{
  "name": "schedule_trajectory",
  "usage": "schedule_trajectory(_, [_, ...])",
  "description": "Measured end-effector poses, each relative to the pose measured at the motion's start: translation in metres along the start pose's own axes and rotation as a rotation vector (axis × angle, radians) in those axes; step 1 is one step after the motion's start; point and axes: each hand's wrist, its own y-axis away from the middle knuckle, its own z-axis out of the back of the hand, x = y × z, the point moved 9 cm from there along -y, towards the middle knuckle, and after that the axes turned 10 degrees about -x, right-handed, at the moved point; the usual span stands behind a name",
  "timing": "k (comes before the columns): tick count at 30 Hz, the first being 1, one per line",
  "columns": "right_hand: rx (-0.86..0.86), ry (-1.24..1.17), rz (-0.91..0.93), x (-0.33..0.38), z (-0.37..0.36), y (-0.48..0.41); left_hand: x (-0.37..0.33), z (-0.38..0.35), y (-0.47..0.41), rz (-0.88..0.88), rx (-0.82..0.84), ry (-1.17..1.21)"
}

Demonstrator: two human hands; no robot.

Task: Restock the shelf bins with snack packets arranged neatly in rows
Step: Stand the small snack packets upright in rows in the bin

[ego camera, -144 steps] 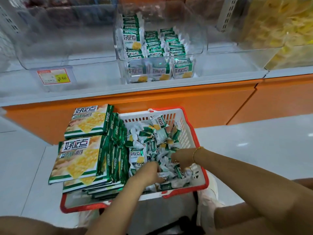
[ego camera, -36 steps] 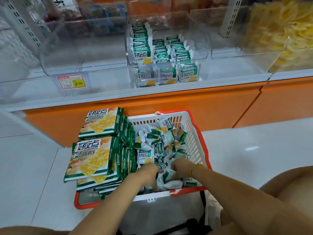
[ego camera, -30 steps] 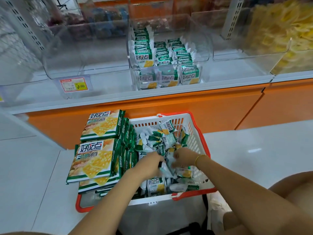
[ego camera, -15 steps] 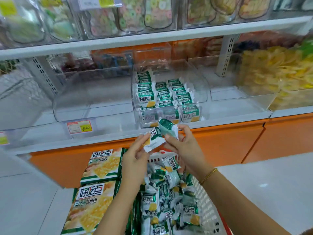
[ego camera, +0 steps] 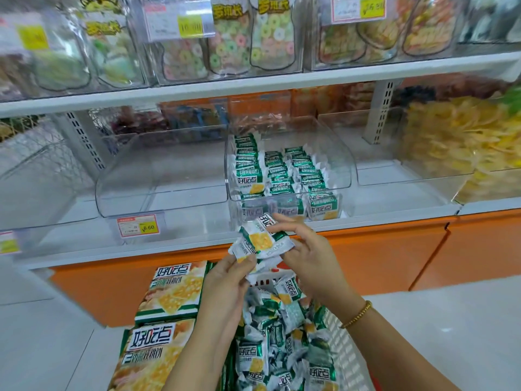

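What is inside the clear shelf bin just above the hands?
The clear bin holds green-and-white snack packets in three rows, the left row highest. Whatever lies beneath or behind the rows is covered by the packets themselves.

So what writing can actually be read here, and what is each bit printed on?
"好吃点": the large boxes at the lower left.
"好吃点": the small packets in the middle bin, and the held packets.
"8.60": the price tag on the left bin, at its front.
Smaller line under the brand on the large boxes: too blurred.
Upper-shelf price tags and the yellow characters on the bags there: too blurred.
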Motion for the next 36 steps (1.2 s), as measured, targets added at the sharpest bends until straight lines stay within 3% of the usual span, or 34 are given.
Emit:
schedule_trajectory(4, [0.109, 0.082, 0.029, 0.005, -0.005, 0.002, -0.005, -0.002, 0.002, -0.043, 0.017, -0.065])
schedule_trajectory(8, [0.179, 0.11, 0.005, 0.006, -0.009, 0.005, -0.014, -0.011, 0.01, 0.021, 0.042, 0.163])
schedule_trajectory(15, [0.132, -0.007, -0.059, 0.026, -0.008, -0.002, -0.032, -0.026, 0.02, -0.034, 0.149, 0.131])
schedule_trajectory(23, [-0.036, 0.098, -0.114, 0.022, -0.004, -0.019, -0.057, -0.029, 0.017, -0.212, 0.086, -0.037])
schedule_trajectory(31, [0.054, 0.15, -0.013, 0.047, -0.015, -0.049, -0.088, -0.049, 0.012, -0.322, 0.169, -0.042])
schedule_trajectory(33, [0.017, 0.119, -0.079, 0.046, -0.013, -0.06, -0.096, -0.049, 0.001, -0.337, 0.145, -0.02])
schedule_trajectory(36, [0.071, 0.005, -0.342, 0.027, -0.018, -0.075, -0.109, -0.053, -0.011, -0.419, 0.113, -0.047])
